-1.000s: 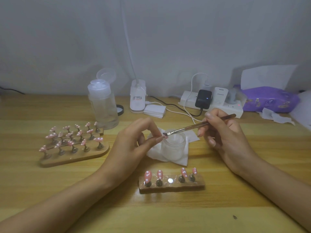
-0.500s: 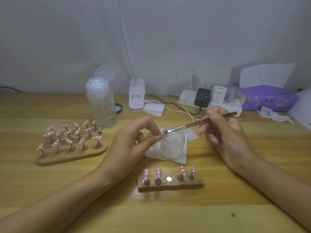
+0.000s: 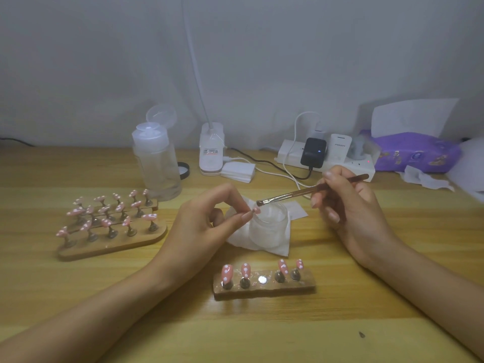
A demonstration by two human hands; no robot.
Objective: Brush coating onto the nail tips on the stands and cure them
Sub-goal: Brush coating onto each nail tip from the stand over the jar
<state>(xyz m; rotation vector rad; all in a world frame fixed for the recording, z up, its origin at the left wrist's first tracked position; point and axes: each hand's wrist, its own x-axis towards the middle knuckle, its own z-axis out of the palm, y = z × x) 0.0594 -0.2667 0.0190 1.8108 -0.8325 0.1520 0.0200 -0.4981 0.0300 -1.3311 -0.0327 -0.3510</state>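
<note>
My left hand (image 3: 204, 226) pinches a small pink nail tip (image 3: 256, 210) between thumb and forefinger, just left of a frosted glass jar (image 3: 269, 225). My right hand (image 3: 351, 213) grips a thin brush (image 3: 309, 192); its bristle end hovers over the jar's rim, right beside the held tip. In front of me a small wooden stand (image 3: 264, 285) carries several pink dotted tips, and its middle magnet is bare. A larger wooden stand (image 3: 112, 242) at the left holds several more pink tips in rows.
The jar sits on a white wipe (image 3: 262, 244). A clear pump bottle (image 3: 157, 166), a white lamp base (image 3: 211, 153), a pad stack (image 3: 238, 171), a power strip with chargers and cables (image 3: 324, 158) and a purple tissue pack (image 3: 413, 153) line the back of the wooden table (image 3: 235, 336).
The brush tip has drawn slightly away from the pinched nail tip, up over the jar. Both hands otherwise stay put; the view shifted a little.
</note>
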